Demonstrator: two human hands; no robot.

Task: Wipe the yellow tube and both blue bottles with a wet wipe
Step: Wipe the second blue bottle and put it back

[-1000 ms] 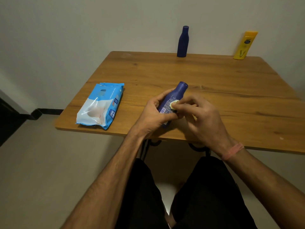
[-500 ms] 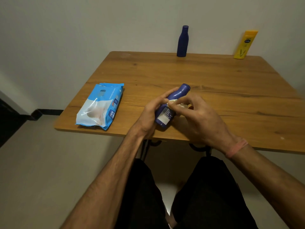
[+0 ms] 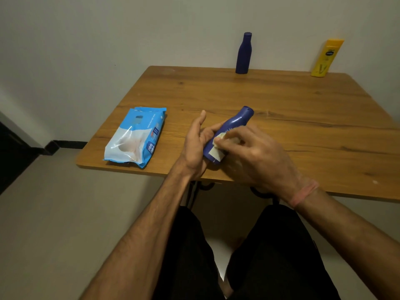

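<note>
Left hand point(image 3: 195, 146) cradles the near blue bottle point(image 3: 228, 133) over the counter point(image 3: 281, 100), thumb raised; right hand point(image 3: 255, 152) pinches the wet wipe point(image 3: 218, 146), seemingly mid-rub. Next: far bottle point(image 3: 243, 54).

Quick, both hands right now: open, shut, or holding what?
Left hand: holds the blue bottle from beneath, thumb lifted off.
Right hand: pinches the wet wipe against that bottle.
</note>
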